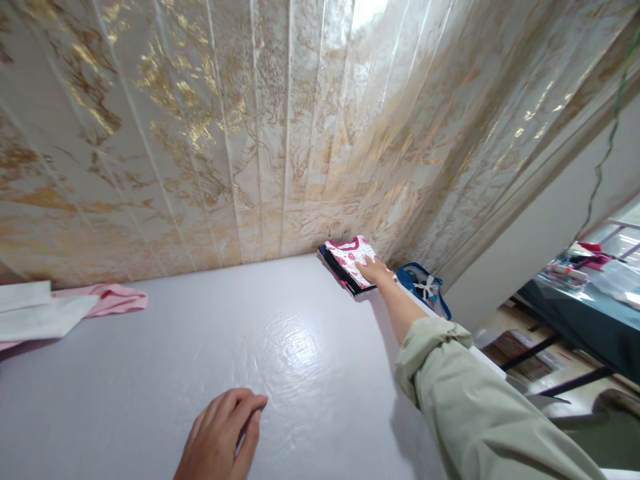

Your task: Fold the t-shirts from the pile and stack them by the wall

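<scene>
At the far edge of the counter [150, 387], the right hand [376, 270] reaches the folded shirt [349, 255] topping the stack [340, 275] (gripping or not, can't tell), the left hand [217, 433] loosely relaxed: seemingly stack-handling, next needing steady control.

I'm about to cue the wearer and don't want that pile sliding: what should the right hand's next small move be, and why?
Probably lift the right hand straight up: it rests on the white-and-pink garment atop the pile, with dark layers showing beneath, so a sideways drag could shift them.
</scene>
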Demonstrator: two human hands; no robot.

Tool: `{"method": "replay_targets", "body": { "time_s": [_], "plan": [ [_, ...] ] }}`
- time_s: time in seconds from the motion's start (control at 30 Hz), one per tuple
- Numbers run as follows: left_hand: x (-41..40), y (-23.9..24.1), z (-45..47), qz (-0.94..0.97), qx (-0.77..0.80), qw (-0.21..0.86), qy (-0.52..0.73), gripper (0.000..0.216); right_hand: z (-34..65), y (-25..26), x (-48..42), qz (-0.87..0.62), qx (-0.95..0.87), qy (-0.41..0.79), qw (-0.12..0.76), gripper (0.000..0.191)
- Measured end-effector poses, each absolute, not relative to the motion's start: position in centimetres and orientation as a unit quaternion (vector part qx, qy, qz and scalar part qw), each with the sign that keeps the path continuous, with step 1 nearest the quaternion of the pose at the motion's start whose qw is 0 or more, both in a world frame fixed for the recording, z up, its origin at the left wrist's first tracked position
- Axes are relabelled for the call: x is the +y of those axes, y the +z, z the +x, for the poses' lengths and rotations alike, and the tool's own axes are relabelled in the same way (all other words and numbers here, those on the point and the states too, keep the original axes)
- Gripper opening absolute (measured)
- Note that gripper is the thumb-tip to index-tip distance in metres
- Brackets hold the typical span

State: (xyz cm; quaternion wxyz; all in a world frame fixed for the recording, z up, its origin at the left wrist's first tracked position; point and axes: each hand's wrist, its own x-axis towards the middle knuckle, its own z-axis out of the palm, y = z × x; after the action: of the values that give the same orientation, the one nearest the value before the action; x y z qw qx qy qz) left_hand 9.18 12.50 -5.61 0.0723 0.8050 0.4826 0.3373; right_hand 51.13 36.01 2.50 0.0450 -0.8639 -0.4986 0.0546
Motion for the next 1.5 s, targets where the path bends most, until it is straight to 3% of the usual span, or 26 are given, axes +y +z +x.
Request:
{"method": "replay_targets", "body": {
  "time_s": [0.2, 0.37, 0.6, 0.87, 0.97, 1.1, 1.23, 1.37, 1.5],
  "plan": [
    [11.0, -2.9, 10.5, 0.768, 0.538, 0.166, 0.305, 0.021, 48.6, 1.9, 34.3, -0.855, -0.516, 0.012, 0.047, 0.071],
    [10.1, -1.2, 11.0, 0.749, 0.553, 0.202, 0.302, 0.02, 45.6, -1.5, 31.9, -0.727, -0.669, -0.108, 0.108, 0.065],
    [9.4, -1.2, 10.6, 0.738, 0.557, 0.208, 0.318, 0.02, 35.9, -3.8, 26.5, -0.56, -0.818, -0.064, 0.118, 0.057],
    [9.4, -0.3, 9.4, 0.723, 0.553, 0.256, 0.326, 0.023, 33.4, -5.4, 24.9, -0.543, -0.832, -0.067, 0.091, 0.054],
    [9.0, 1.7, 5.9, 0.72, 0.592, 0.186, 0.31, 0.025, 33.8, -5.5, 25.1, -0.541, -0.832, -0.066, 0.105, 0.054],
    [7.9, 4.5, -2.5, 0.658, 0.694, -0.059, 0.286, 0.034, 33.6, -5.6, 25.0, -0.539, -0.832, -0.059, 0.123, 0.054],
    [7.2, 6.2, -12.2, 0.53, 0.771, -0.228, 0.27, 0.036, 33.3, -5.5, 24.8, -0.538, -0.831, -0.055, 0.129, 0.054],
    [7.1, 7.3, -17.0, 0.502, 0.801, -0.218, 0.242, 0.032, 33.5, -5.3, 24.9, -0.543, -0.828, -0.057, 0.13, 0.053],
    [6.6, 8.6, -11.9, 0.569, 0.749, -0.194, 0.279, 0.035, 32.8, -4.9, 24.3, -0.546, -0.826, -0.046, 0.131, 0.05]
  ]
}}
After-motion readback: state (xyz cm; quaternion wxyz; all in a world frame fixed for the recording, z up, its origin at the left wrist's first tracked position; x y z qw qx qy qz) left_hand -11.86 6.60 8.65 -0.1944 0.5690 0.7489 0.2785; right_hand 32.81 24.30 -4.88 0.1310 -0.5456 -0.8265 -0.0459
